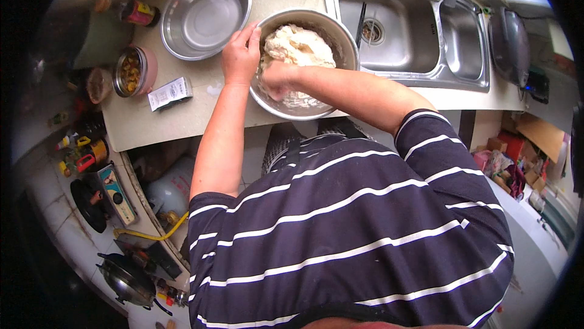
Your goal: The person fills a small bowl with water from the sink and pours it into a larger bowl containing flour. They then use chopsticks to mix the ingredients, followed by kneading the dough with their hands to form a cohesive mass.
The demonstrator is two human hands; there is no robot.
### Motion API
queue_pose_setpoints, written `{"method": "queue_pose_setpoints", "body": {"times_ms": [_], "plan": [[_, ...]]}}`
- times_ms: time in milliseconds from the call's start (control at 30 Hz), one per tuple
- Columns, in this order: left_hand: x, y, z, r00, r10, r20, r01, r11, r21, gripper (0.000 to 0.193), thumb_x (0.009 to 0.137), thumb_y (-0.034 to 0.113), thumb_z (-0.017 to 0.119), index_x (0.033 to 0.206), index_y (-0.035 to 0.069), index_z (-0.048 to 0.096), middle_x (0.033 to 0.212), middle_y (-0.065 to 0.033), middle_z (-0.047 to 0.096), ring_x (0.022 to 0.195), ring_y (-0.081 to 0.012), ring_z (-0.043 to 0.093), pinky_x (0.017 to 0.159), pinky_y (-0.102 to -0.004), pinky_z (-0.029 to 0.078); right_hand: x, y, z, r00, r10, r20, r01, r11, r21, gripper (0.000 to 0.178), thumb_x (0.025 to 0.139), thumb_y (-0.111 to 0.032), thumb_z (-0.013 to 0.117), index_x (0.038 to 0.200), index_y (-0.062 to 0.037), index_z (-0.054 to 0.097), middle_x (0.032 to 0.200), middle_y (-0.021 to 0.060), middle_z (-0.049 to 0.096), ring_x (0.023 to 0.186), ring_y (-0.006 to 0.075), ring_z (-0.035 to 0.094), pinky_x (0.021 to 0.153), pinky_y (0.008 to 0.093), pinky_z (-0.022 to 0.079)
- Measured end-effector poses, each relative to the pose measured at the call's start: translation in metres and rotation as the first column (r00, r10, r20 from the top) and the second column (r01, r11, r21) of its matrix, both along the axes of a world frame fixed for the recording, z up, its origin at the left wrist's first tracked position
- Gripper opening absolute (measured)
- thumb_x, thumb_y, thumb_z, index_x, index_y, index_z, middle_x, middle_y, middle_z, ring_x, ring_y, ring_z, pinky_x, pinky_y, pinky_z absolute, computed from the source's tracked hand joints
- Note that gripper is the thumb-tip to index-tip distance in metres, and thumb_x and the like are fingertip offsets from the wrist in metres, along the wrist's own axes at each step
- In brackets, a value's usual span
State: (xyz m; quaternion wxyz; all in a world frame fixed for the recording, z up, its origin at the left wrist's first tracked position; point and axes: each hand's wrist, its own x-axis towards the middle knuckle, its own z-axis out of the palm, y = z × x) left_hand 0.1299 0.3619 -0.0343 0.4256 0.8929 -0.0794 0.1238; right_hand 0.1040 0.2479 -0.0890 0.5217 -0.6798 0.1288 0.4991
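Observation:
A metal mixing bowl (345, 31) stands at the counter's front edge, with a lump of pale, sticky dough (299, 46) inside. My left hand (241, 56) grips the bowl's left rim, thumb and fingers about the edge. Down in the bowl, my right hand (280, 79) is curled against the dough's near left side. Its fingertips are partly hidden and slightly blurred. Flour and dough bits smear the bowl's inner wall near that hand.
Behind left stands a second metal basin (207, 10). A small carton (170, 93), a pink container of food (135, 73) and a dark-labelled bottle (139, 13) are on the counter's left. A double sink (389, 22) adjoins the bowl on the right, with chopsticks (362, 16) in it.

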Motion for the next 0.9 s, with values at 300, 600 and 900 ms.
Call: {"method": "queue_pose_setpoints", "body": {"times_ms": [300, 600, 900], "plan": [[0.003, 0.002, 0.002, 0.993, -0.032, -0.118, 0.033, 0.999, 0.007, 0.025, 0.096, 0.026, 0.063, 0.116, 0.013, 0.072, 0.098, -0.0136, 0.072, 0.084, -0.0216, 0.068, 0.076, -0.0316, 0.052, -0.038, -0.045, 0.052, 0.346, 0.849, 0.400, -0.693, 0.518, -0.501, 0.029, 0.076, -0.011, 0.062, 0.099, 0.0060, 0.067, 0.098, 0.0257, 0.069, 0.094, 0.0393, 0.068, 0.087, 0.0454, 0.051], [-0.001, 0.001, 0.002, 0.997, 0.008, -0.078, -0.008, 1.000, 0.002, 0.026, 0.096, 0.027, 0.064, 0.116, 0.014, 0.073, 0.097, -0.0130, 0.072, 0.083, -0.0191, 0.068, 0.075, -0.0316, 0.052, -0.011, -0.012, 0.050, 0.890, 0.324, 0.321, -0.264, 0.940, -0.217, 0.031, 0.075, -0.019, 0.062, 0.092, 0.0023, 0.074, 0.087, 0.0223, 0.072, 0.091, 0.0347, 0.071, 0.081, 0.0415, 0.055], [0.000, 0.001, -0.002, 0.996, 0.000, -0.087, 0.000, 1.000, 0.002, 0.024, 0.095, 0.026, 0.064, 0.114, 0.014, 0.073, 0.094, -0.0121, 0.071, 0.079, -0.0221, 0.067, 0.074, -0.0338, 0.052, -0.017, -0.020, 0.030, 0.493, 0.586, 0.643, -0.436, 0.806, -0.400, 0.022, 0.078, -0.016, 0.062, 0.083, 0.0030, 0.070, 0.087, 0.0275, 0.068, 0.084, 0.0410, 0.068, 0.078, 0.0478, 0.053]]}}
